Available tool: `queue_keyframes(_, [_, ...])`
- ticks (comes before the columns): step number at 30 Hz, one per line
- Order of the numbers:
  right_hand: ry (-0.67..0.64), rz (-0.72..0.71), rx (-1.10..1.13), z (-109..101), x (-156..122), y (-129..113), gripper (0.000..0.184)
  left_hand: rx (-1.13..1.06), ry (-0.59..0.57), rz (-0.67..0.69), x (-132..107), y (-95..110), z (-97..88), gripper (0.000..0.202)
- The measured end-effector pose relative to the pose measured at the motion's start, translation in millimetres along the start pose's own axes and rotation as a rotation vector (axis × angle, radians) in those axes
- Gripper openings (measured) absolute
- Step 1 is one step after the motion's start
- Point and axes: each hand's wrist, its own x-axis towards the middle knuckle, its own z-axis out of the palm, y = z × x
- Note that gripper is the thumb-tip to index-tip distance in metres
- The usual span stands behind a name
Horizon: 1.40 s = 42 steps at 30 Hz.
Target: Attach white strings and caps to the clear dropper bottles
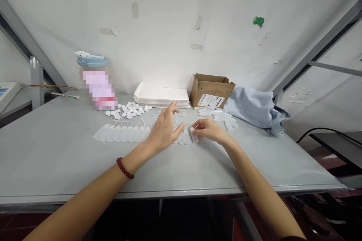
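Note:
My left hand hovers with its fingers spread over the right end of a row of small clear plastic tubes laid side by side on the grey table. A red bead bracelet sits on that wrist. My right hand pinches a clear tube with a white cap just right of the row, touching the table. Several loose white caps lie behind the row, and more loose tubes lie behind my right hand.
A stack of white sheets and an open cardboard box stand at the back by the wall. A blue-lidded bottle stands back left. A light blue cloth lies to the right. Metal frame bars slant at both sides.

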Motion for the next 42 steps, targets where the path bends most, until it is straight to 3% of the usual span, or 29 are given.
queue_keyframes(5, [-0.001,0.008,-0.029,1.5,0.0,-1.4,0.014,-0.013,0.059,-0.050,1.1,-2.1,0.0,0.072])
queue_keyframes(17, [-0.024,-0.006,-0.059,2.0,-1.7,-4.4,0.006,-0.016,0.059,-0.053,0.8,-3.4,0.1,0.073])
queue_keyframes(22, [0.019,-0.001,-0.041,0.9,-2.2,-3.5,0.012,0.009,0.049,-0.073,0.9,-3.5,-0.5,0.072])
queue_keyframes(42, [-0.088,-0.015,0.004,-4.0,-6.4,-4.4,0.013,0.015,0.018,-0.086,1.3,-4.2,-2.8,0.070])
